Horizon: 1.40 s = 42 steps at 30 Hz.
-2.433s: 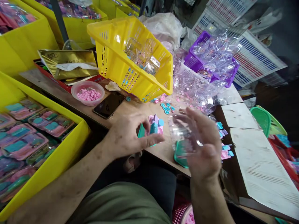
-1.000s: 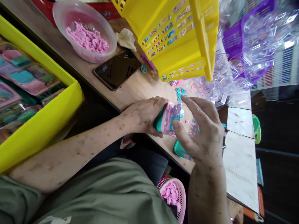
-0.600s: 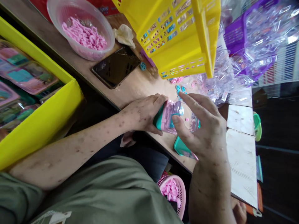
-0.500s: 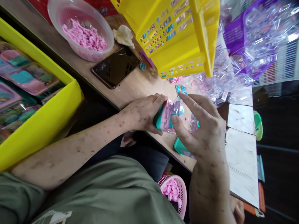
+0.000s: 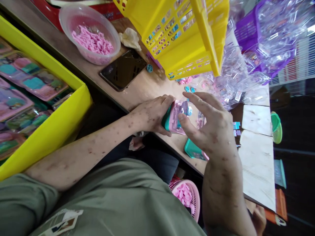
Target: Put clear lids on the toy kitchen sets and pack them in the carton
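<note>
My left hand (image 5: 156,115) is wrapped around the near end of a small pink and teal plastic case (image 5: 175,114) with a clear front, held over the table. Beside its other end is my right hand (image 5: 209,123), thumb and forefinger apart near the clear front; whether the tips touch it I cannot tell. A round blue piece (image 5: 189,110) shows at the case's far side. Several small teal discs (image 5: 187,88) lie just beyond my right fingertips. Below my right palm, a second teal and pink case (image 5: 193,149) rests near the table edge.
Behind stand a bowl (image 5: 115,19) of pink pieces, a phone (image 5: 123,70) and a tilted yellow basket (image 5: 182,55). Clear plastic packets (image 5: 233,78) spill from a purple basket (image 5: 246,31). At left is a yellow box (image 5: 61,121) of packaged toys; below, a pink basket (image 5: 196,196).
My right hand has shifted slightly up and left, its fingers still spread. The left hand keeps its grip on the case. The whole view has turned slightly.
</note>
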### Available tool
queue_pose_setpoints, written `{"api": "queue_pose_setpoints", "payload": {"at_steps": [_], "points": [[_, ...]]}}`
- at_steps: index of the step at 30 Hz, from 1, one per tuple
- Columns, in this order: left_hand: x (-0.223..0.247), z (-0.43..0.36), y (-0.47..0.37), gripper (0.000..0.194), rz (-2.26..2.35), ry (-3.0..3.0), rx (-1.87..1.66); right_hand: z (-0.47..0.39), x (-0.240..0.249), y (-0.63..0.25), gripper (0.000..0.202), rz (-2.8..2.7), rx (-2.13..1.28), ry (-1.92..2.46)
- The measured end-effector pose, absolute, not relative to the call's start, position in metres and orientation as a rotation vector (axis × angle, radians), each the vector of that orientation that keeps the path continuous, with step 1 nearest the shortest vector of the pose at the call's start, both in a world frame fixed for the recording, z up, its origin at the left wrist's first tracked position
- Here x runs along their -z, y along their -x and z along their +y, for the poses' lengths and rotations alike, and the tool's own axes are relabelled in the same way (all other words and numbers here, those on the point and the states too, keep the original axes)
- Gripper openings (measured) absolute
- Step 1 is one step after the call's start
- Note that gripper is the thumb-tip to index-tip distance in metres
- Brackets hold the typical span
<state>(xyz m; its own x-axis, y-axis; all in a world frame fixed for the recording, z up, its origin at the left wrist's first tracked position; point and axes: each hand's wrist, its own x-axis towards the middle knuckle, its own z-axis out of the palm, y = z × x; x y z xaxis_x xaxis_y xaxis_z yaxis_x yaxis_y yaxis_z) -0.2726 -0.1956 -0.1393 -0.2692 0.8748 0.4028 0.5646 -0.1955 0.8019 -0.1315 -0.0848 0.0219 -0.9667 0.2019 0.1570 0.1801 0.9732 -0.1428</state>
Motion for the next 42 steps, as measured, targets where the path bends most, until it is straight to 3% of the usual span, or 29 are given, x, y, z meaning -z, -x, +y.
{"api": "queue_pose_setpoints", "payload": {"at_steps": [14,32,42], "points": [[0.148,-0.192,0.272,0.119,1.793,-1.742,-1.426,-0.071,-0.041,0.149,0.052,-3.02,-0.234,0.305],[0.15,-0.189,0.27,0.122,1.679,-1.647,-1.527,-0.06,0.001,0.151,0.063,-2.959,-0.488,0.475],[0.134,-0.203,0.28,0.12,1.605,-1.629,-1.446,-0.047,0.042,0.148,0.068,-2.439,-1.134,0.763]]}}
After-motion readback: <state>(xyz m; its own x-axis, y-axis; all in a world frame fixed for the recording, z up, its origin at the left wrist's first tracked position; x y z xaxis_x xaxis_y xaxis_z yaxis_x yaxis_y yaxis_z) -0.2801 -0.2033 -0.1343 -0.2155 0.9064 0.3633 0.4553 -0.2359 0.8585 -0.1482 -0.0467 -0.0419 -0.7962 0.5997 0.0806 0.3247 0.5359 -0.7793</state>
